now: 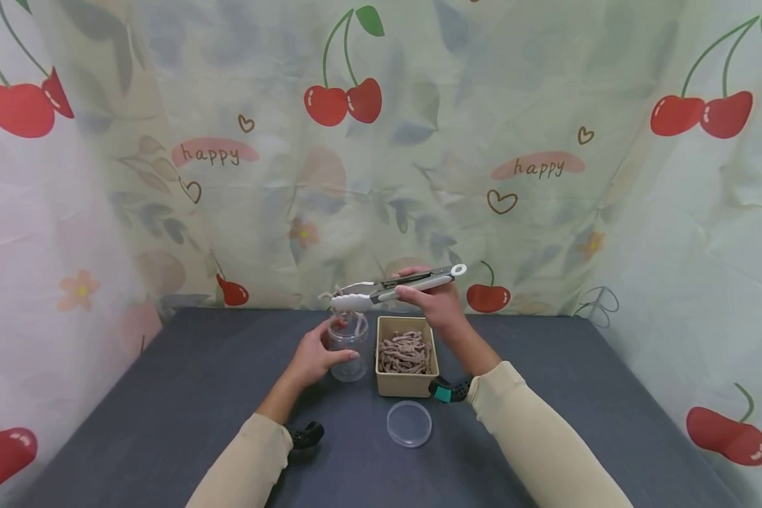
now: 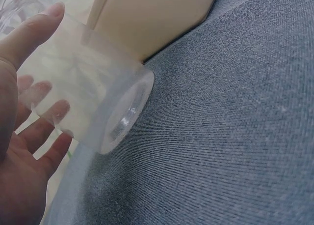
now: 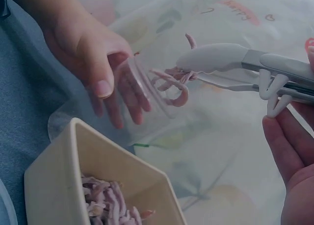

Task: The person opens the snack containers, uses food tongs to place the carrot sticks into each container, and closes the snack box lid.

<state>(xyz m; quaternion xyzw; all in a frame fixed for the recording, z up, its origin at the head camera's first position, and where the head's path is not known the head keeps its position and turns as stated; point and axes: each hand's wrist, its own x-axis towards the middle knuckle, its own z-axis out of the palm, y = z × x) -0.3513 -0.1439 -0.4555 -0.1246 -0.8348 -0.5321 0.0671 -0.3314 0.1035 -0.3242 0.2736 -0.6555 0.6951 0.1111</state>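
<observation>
My left hand (image 1: pixel 314 358) grips a clear plastic jar (image 1: pixel 349 367) around its side, thumb in front and fingers behind. In the left wrist view the jar's base meets the dark cloth. My right hand (image 1: pixel 434 303) holds grey-and-white kitchen tongs (image 1: pixel 413 282) above the jar's mouth. Between the tongs' tips is a small bunch of pinkish-brown strips (image 3: pixel 179 82), some of them hanging at the jar's rim. More such strips (image 1: pixel 406 351) fill the lower part of a beige rectangular bin (image 1: pixel 406 386) just right of the jar.
A round clear lid (image 1: pixel 409 424) lies flat on the dark tabletop (image 1: pixel 228 374), nearer than the bin. Behind and beside the table hangs a curtain (image 1: pixel 406 183) printed with cherries. Each wrist wears a black device.
</observation>
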